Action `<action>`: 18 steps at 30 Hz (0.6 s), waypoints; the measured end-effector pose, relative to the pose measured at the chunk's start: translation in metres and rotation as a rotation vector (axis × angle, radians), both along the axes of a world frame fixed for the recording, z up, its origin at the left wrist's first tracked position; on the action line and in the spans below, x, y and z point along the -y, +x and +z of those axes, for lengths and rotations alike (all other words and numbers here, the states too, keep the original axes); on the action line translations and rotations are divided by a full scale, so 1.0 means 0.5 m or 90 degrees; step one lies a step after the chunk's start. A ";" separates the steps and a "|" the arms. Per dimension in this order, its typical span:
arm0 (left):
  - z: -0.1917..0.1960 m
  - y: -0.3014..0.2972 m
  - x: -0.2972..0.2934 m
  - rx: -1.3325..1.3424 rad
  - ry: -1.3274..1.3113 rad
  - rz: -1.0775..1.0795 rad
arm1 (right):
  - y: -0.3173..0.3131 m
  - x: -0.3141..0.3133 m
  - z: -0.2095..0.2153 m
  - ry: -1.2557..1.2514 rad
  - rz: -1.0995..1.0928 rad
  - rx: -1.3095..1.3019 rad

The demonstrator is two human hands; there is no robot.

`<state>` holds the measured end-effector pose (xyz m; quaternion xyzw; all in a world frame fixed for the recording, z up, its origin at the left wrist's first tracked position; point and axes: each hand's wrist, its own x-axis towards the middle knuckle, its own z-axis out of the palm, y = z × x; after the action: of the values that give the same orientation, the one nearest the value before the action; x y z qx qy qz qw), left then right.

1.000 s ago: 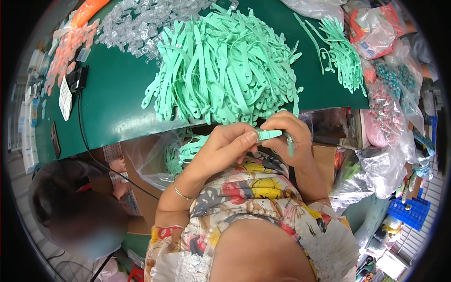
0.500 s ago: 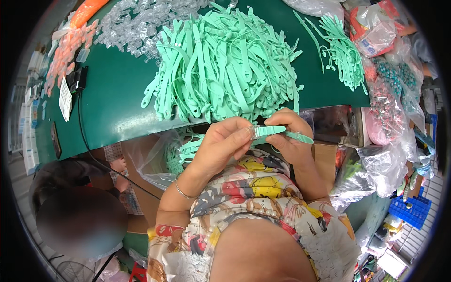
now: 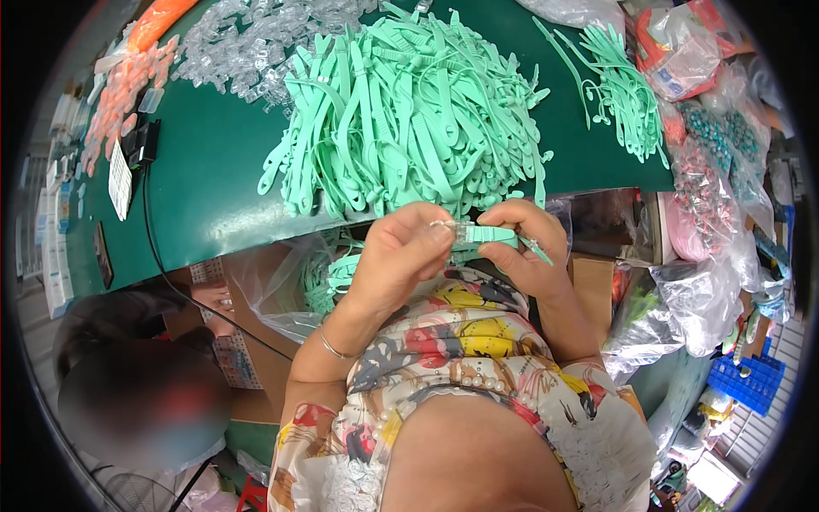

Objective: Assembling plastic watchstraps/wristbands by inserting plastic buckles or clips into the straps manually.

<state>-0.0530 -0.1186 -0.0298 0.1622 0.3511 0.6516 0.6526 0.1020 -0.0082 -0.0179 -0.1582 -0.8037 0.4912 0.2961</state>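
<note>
At the near edge of the table my two hands work together on one mint-green ridged plastic strap. The left hand is closed, pinching a clear plastic buckle at the strap's end between thumb and fingers. My right hand grips the strap further along with thumb and fingers, and a green tip sticks out past them. Just beyond both hands rises a big heap of similar green straps. Part of the strap is hidden by the fingers.
Loose clear plastic buckles lie at the far left of the green table, beside orange pieces. A smaller bunch of straps lies far right. Plastic bags crowd the right side. Another person is at the left.
The ridged strap now lies deeper in the clear buckle, and its free tip beyond my right fingers has turned downward. My left fingers have shifted slightly left and curled closer.
</note>
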 end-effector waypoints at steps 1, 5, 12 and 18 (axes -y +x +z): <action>0.000 0.004 0.000 -0.001 0.001 0.000 | 0.001 0.007 -0.002 -0.064 -0.009 0.003; -0.004 0.018 0.000 0.178 0.130 0.105 | -0.001 0.002 0.010 -0.005 0.050 0.037; 0.017 0.022 -0.013 0.025 0.136 0.147 | -0.016 0.009 0.017 -0.076 0.074 0.080; 0.015 0.026 -0.006 -0.152 0.099 0.042 | -0.027 0.013 0.012 0.023 -0.045 0.168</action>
<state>-0.0401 -0.1158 -0.0223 0.2773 0.3799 0.6740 0.5697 0.0884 -0.0145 -0.0118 -0.2442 -0.8385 0.4406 0.2077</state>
